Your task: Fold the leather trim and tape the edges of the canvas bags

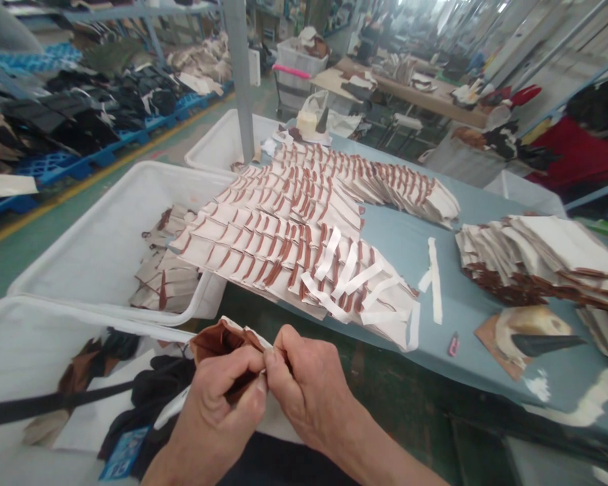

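Observation:
My left hand and my right hand meet low in the middle of the view, both pinched on a small brown leather piece with a white lining edge. The fingertips of both hands press together at its right edge. Just beyond, on the blue table, lie overlapping rows of white and brown pieces, with several loose white strips on their near end.
A white bin at left holds a few similar pieces. A nearer white bin holds dark scraps and a black strap. A tall stack of pieces stands at right. A small pink object lies on the table. Shelves and worktables fill the background.

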Tool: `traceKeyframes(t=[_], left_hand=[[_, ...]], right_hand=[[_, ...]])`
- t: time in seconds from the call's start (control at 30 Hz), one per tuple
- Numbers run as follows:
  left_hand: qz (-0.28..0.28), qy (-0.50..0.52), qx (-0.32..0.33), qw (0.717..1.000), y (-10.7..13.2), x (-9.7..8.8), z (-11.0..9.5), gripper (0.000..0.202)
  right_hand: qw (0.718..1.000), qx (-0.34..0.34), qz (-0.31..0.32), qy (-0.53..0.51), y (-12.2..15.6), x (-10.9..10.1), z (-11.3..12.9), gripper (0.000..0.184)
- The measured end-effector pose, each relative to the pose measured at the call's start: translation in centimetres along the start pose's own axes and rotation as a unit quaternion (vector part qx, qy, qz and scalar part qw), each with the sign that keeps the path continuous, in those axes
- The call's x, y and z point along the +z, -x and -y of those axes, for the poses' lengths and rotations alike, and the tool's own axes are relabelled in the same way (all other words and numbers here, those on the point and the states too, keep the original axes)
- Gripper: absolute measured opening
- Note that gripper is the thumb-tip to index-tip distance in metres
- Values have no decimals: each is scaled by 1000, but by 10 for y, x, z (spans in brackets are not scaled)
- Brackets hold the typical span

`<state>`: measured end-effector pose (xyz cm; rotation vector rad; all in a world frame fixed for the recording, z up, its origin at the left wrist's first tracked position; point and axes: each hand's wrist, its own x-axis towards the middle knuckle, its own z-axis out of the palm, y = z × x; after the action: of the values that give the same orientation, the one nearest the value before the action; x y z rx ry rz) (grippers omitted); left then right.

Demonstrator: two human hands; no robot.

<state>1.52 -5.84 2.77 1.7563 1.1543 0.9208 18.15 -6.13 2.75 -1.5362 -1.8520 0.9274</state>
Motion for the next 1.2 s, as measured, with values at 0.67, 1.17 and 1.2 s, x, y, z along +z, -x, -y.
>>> traceKeyframes(t=[0.67, 1.17, 1.2], left_hand=[[107, -1, -141, 984, 1, -21, 0, 33], [65, 67, -145, 985, 4, -10, 13, 37], [60, 70, -135, 987, 5, -8, 11, 35]], right_hand=[[993, -83, -76, 36, 30, 13, -13, 19], [978, 90, 53, -179, 17, -2, -13, 20], [975, 104, 46, -191, 16, -2, -12, 24]])
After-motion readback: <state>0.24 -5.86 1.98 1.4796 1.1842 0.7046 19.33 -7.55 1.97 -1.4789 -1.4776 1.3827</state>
